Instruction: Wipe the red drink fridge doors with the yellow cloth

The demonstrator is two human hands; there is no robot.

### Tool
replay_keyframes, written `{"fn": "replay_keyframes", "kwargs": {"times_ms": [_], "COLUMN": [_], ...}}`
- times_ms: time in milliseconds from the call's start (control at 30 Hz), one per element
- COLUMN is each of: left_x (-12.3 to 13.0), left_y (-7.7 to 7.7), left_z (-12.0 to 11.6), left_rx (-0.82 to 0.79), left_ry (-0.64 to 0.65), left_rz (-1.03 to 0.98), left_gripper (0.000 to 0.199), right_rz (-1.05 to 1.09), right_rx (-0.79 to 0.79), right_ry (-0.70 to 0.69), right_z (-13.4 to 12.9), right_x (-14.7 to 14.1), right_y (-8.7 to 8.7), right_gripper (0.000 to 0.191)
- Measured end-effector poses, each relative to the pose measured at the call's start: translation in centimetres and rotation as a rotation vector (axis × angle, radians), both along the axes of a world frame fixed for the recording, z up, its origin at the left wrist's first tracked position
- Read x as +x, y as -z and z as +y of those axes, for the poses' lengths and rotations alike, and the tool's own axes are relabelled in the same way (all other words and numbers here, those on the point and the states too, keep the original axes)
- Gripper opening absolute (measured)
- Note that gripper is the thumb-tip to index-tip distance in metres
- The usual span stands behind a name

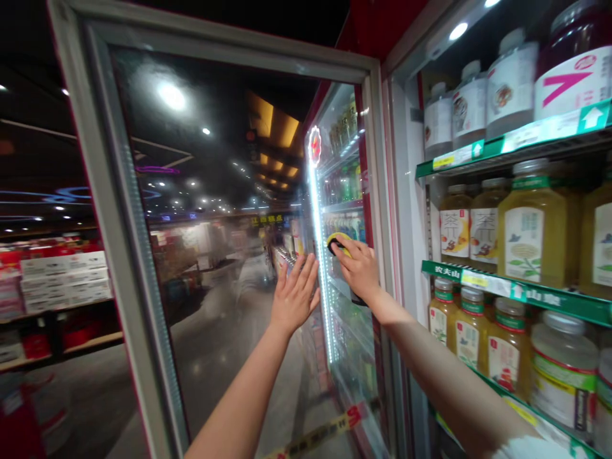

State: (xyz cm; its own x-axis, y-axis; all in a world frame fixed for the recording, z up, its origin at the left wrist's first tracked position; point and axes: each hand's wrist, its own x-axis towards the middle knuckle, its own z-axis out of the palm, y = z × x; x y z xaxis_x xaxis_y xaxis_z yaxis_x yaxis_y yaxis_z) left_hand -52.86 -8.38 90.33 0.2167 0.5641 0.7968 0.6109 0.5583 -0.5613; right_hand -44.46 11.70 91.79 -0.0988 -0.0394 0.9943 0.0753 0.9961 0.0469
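An open glass cooler door (217,48) with a grey frame stands before me. My left hand (294,296) is open against the inner side of its pane, fingers stretched upward. Close to the hinge side, my right hand (358,268) is closed on a yellow-and-black handheld tool (337,241) at the glass. Its rounded yellow top shows past my fingers, and a dark part shows below the hand. My palm and wrist hide the rest, so its exact kind is unclear.
On the right, cooler shelves (564,299) with green price strips hold bottled drinks (530,223). Through the glass, another lit cooler (342,159) is visible. White boxes (67,280) are stacked on a shelf at the left, beyond the door frame.
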Motion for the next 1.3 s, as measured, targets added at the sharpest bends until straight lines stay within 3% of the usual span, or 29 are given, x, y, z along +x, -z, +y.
{"fn": "replay_keyframes", "kwargs": {"times_ms": [67, 167, 267, 333, 433, 600, 733, 833, 900, 1000, 1100, 1200, 1300], "left_x": [-0.2, -0.4, -0.3, -0.3, -0.6, -1.6, -2.1, -2.4, -2.6, -3.1, -3.6, -4.1, -4.4], "left_y": [0.2, 0.3, 0.0, -0.3, -0.5, 0.2, 0.7, 0.9, 1.1, 1.3, 1.4, 1.4, 1.4], "left_z": [0.1, 0.4, 0.3, -0.7, -4.6, -14.2, -18.7, -19.5, -19.6, -19.6, -19.6, -19.5, -19.5], "left_rx": [0.003, -0.009, -0.045, -0.099, -0.163, -0.072, -0.010, -0.031, -0.039, -0.049, -0.052, -0.060, -0.071], "left_ry": [-0.005, -0.019, -0.034, -0.039, -0.067, -0.197, -0.264, -0.281, -0.289, -0.292, -0.284, -0.271, -0.265], "left_rz": [0.009, 0.010, -0.004, -0.011, -0.026, -0.104, -0.163, -0.169, -0.166, -0.166, -0.189, -0.208, -0.199], "left_gripper": [0.076, 0.076, 0.075, 0.073, 0.070, 0.073, 0.074, 0.073, 0.072, 0.070, 0.067, 0.065, 0.066], "right_rz": [0.068, 0.108, -0.020, -0.103, -0.101, 0.123, 0.084, 0.021, 0.045, 0.173, 0.190, 0.068, -0.021], "right_rx": [-0.099, -0.252, -0.228, -0.193, -0.174, -0.256, -0.112, 0.046, 0.064, -0.048, -0.062, 0.138, 0.304], "right_ry": [0.022, 0.068, 0.102, 0.124, 0.122, -0.019, -0.109, -0.147, -0.151, -0.113, -0.067, -0.067, -0.089], "right_z": [0.9, -0.2, -3.2, -4.6, -5.3, -7.4, -9.9, -8.8, -7.4, -6.9, -8.9, -10.4, -9.7], "right_x": [0.0, -1.0, -2.0, -2.2, -2.1, -3.6, -4.0, -3.1, -2.5, -2.7, -3.5, -3.6, -2.9], "right_y": [-0.2, -2.8, -5.1, -5.5, -5.2, -5.3, -3.9, -2.0, -1.7, -3.4, -5.1, -4.5, -2.7], "right_gripper": [0.045, 0.047, 0.047, 0.049, 0.052, 0.053, 0.051, 0.046, 0.042, 0.040, 0.040, 0.038, 0.035]}}
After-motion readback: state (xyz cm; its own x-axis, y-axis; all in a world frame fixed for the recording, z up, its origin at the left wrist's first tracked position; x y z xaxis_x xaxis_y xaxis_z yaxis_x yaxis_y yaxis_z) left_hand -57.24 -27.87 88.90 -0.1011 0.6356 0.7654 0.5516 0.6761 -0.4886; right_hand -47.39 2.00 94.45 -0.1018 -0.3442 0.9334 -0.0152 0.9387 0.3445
